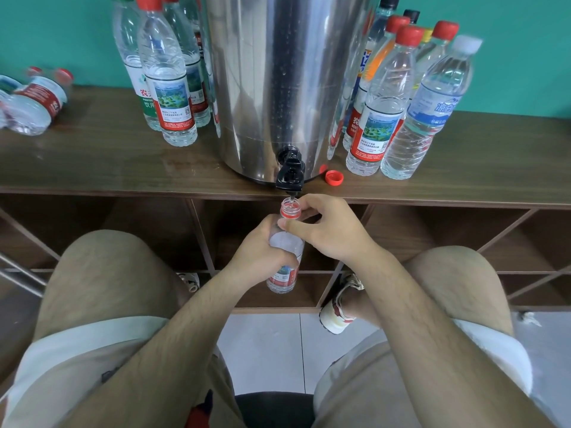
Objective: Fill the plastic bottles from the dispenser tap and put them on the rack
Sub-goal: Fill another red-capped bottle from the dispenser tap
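A clear plastic bottle (285,244) with a red-and-white label is held upright and uncapped, its open mouth directly beneath the black tap (289,173) of a tall steel dispenser (278,72). The bottle's body is gripped by the left hand (259,251), with the fingers wrapped around it. Its neck is held by the right hand (327,223), with the thumb pressed on the shoulder and the fingers curled behind.

The dispenser stands at the near edge of a wooden rack (92,162), so the tap overhangs the edge. A loose red cap (334,177) lies on the rack top just right of the tap. Capped bottles are grouped upright left of the dispenser (165,81) and right of it (383,100). More bottles lie on their sides at the far left (34,100). Open compartments (148,230) are seen below the rack top, behind the person's knees.
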The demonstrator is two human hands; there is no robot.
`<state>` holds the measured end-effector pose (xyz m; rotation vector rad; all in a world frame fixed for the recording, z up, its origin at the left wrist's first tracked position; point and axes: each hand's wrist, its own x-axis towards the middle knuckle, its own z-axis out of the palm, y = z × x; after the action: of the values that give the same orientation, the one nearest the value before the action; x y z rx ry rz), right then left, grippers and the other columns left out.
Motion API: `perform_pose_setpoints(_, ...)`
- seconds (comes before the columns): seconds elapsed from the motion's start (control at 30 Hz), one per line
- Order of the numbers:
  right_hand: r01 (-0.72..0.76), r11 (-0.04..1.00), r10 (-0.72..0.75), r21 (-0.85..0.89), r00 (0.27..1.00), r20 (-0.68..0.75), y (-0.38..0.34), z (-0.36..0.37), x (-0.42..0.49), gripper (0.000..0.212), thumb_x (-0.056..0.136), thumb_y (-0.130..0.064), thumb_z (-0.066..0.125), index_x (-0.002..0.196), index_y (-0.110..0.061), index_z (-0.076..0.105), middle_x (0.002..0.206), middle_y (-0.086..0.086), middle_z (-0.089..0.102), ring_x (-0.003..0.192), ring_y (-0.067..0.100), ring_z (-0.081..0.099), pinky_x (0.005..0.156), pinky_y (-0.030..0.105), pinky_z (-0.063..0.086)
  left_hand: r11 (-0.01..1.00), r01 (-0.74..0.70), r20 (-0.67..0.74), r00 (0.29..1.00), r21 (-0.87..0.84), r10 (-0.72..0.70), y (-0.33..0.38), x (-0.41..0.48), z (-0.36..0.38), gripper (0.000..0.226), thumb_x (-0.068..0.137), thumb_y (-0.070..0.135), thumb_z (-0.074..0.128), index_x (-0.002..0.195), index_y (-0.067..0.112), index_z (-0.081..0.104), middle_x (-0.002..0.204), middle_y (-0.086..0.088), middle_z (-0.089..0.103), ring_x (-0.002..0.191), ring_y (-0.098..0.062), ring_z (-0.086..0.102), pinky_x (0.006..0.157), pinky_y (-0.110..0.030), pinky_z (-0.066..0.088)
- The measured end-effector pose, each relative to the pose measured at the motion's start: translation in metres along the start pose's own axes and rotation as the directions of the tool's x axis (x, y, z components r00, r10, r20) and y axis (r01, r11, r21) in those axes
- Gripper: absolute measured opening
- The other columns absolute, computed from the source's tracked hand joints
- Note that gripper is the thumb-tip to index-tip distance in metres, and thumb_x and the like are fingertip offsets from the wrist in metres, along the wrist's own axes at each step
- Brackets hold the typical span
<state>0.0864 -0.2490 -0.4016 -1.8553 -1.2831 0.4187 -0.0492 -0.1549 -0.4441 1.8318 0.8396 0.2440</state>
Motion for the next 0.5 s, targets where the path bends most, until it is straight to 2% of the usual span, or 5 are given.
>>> perform_pose_setpoints(0.1, 0.001, 1.0, -0.001, -0.01, 1.0, 0.001, -0.0004, -0.0003, 0.0002, 0.023, 0.087, -0.039, 0.083, 0.104, -0.024, 0.078, 0.096, -0.013, 0.076, 0.093, 0.004, 0.069, 0.087, 0.04, 0.06, 1.0, 0.002, -0.001, 1.0, 0.006, -0.002, -0.0003, 0.0006, 0.0003, 0.075, 0.08, 0.013, 0.084, 0.141, 0.031, 0.045, 0.128, 0.004, 0.06, 0.112, -0.014, 0.057, 0.086, -0.028, 0.05)
perform_pose_setpoints(0.23, 0.019, 1.0, -0.019, -0.013, 1.0, -0.006, -0.0006, -0.0006, 0.0004, 0.022, 0.087, -0.039, 0.082, 0.102, -0.025, 0.078, 0.096, -0.013, 0.076, 0.093, 0.004, 0.07, 0.087, 0.04, 0.059, 1.0, 0.009, 0.004, 1.0, -0.002, -0.009, 0.001, 0.0003, 0.0003, 0.077, 0.078, 0.012, 0.085, 0.141, 0.032, 0.045, 0.129, 0.005, 0.06, 0.114, -0.015, 0.057, 0.091, -0.032, 0.052)
perform_pose_setpoints(0.4, 0.051, 0.997, -0.053, -0.057, 0.998, -0.031, -0.004, -0.0004, -0.0007, 0.034, 0.084, -0.052, 0.075, 0.105, -0.025, 0.076, 0.098, -0.013, 0.074, 0.095, 0.004, 0.069, 0.087, 0.039, 0.059, 1.0, -0.012, -0.006, 1.0, -0.027, 0.012, 0.0025, 0.0008, -0.0022, 0.075, 0.078, 0.011, 0.084, 0.138, 0.034, 0.045, 0.122, 0.011, 0.059, 0.096, -0.007, 0.056, 0.076, -0.021, 0.046)
perform_pose_setpoints(0.5, 0.052, 0.997, -0.053, -0.058, 0.998, -0.024, -0.0031, 0.0001, -0.0004, 0.031, 0.086, -0.047, 0.078, 0.105, -0.023, 0.076, 0.098, -0.012, 0.074, 0.094, 0.006, 0.07, 0.087, 0.042, 0.059, 1.0, -0.008, -0.003, 1.0, -0.023, 0.008, 0.0029, -0.0002, -0.0019, 0.075, 0.078, 0.011, 0.085, 0.136, 0.036, 0.045, 0.12, 0.013, 0.058, 0.097, -0.008, 0.055, 0.076, -0.021, 0.046)
